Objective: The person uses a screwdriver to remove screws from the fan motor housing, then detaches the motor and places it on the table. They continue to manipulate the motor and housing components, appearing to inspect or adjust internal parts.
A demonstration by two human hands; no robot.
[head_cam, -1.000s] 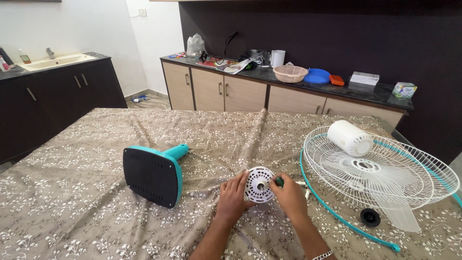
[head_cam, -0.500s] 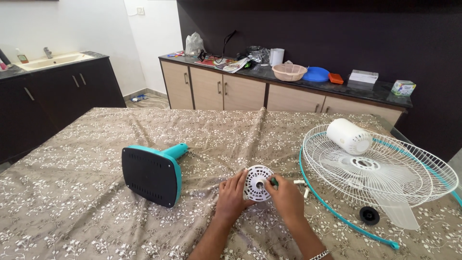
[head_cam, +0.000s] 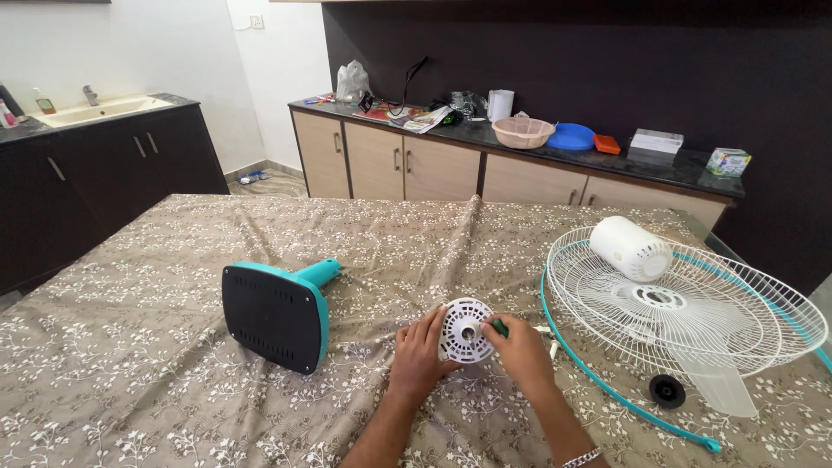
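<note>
A: In the head view, what are the hands on?

B: Both sit at the near edge of the table, on the flowered cloth. The left hand cups the left rim of a round white vented cover, fingers spread and closed on it. The right hand is clenched around a green-handled screwdriver, its tip at the cover's centre hole.

A: How is this step done well?

B: I'd judge: hold the cover flat and steady with the left hand, keep the tool square to the hole, and press lightly so the tip doesn't slip out onto the cloth.

A: Which way does the cover face?

B: Its round face tilts up toward the camera. It is a disc with no long axis in plan; its centre axis rises from the table. The screwdriver comes in from the right; how steeply, I cannot tell.

A: What lies around?

B: To the left, well apart, a teal fan base on its side, dark underside toward us. To the right, a white wire grille with a white motor housing on it, and a small black cap beside it.
</note>
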